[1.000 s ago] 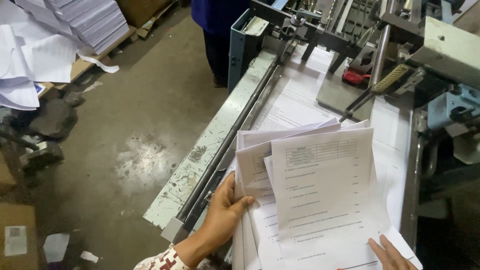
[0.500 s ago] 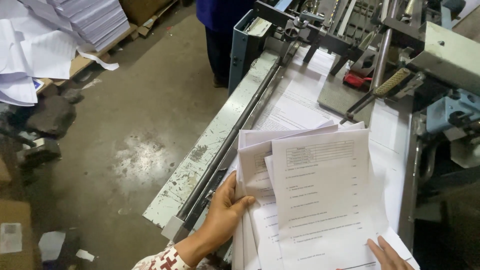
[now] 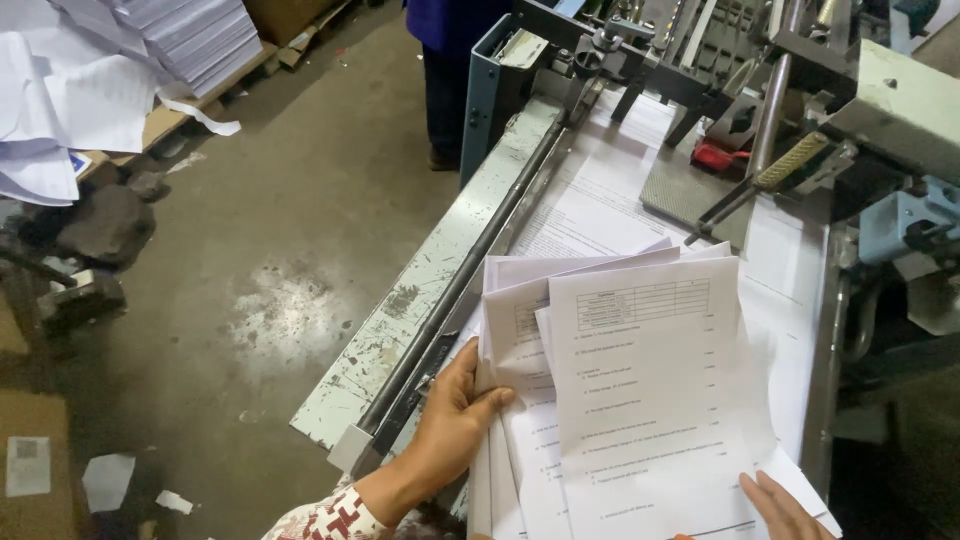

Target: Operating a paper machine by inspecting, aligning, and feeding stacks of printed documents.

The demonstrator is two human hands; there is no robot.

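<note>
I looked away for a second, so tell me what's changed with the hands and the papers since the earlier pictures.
Hardly anything. The left hand still grips the left edge of the fanned printed sheets, and the right hand still rests at their lower right corner. The sheets lie fanned the same way on the machine's feed table. Only the camera view drifted slightly.

The right hand (image 3: 785, 508) is cut off by the bottom edge — palm (and grip) unseen.

Left hand (image 3: 455, 425) at lower centre — fingers curled, thumb stretched rightward, patterned sleeve at the wrist; right hand (image 3: 785, 510) barely enters bottom right — fingertips only.
</note>
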